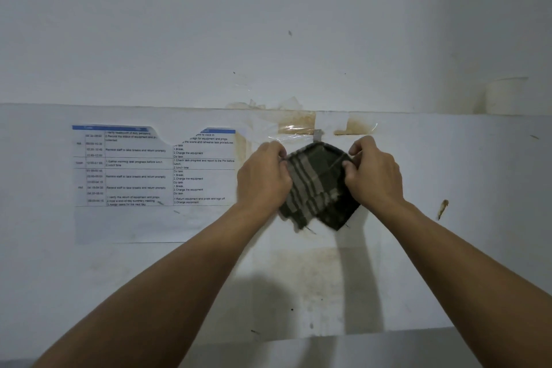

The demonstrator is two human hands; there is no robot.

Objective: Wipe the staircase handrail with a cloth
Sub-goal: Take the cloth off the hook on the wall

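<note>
The left hand (264, 173) pinches the striped cloth's (318, 185) left edge; the right hand (373, 172) pinches its right corner. Between the 2 hands it hangs limp, likely light and soft, best bunched in 1 palm.

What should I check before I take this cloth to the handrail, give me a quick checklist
1. Left hand grips the cloth: ok, fingers pinch its upper left edge.
2. Right hand grips the cloth: ok, it holds the upper right edge.
3. Cloth free of the hook: cannot tell, its top sits right under the hook on the wall.
4. Cloth folded and ready: ok, it hangs as a folded pad between both hands.
5. Handrail in reach: cannot tell, no handrail is in view.
6. Cloth clean or damp: cannot tell, it is dark and striped.
</note>
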